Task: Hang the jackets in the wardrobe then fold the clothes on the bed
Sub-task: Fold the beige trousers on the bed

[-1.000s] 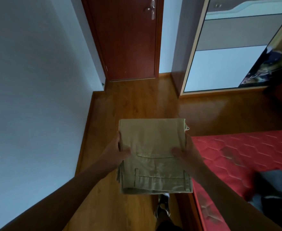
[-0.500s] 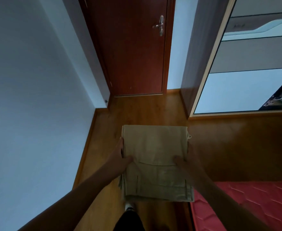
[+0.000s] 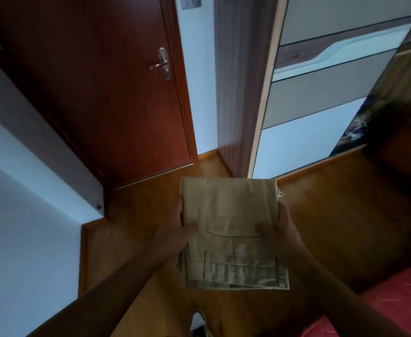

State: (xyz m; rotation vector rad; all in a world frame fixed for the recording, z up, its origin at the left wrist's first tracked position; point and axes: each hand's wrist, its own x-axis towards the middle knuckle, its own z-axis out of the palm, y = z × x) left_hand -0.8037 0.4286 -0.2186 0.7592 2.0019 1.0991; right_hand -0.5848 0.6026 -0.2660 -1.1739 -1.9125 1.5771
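Observation:
Folded beige trousers (image 3: 231,215) hang in the air in front of me, over the wooden floor. My left hand (image 3: 179,229) grips their left edge with the thumb on top. My right hand (image 3: 278,227) grips the right edge the same way, thumb on the cloth. The wardrobe (image 3: 321,93) stands ahead on the right, its pale sliding panels facing me. At its far right a dark gap (image 3: 360,122) shows patterned cloth inside. A corner of the bed's red cover (image 3: 399,295) lies at the lower right.
A dark red door (image 3: 107,93) with a metal handle (image 3: 162,64) is straight ahead on the left. A pale wall (image 3: 24,239) runs along my left side. Wooden floor (image 3: 333,215) stretches between me and the wardrobe. My shoe (image 3: 198,322) shows below the trousers.
The view has lifted and swung away from the bed toward the door and wardrobe. The bed has slid almost out of sight. Both hands keep the same hold on the trousers.

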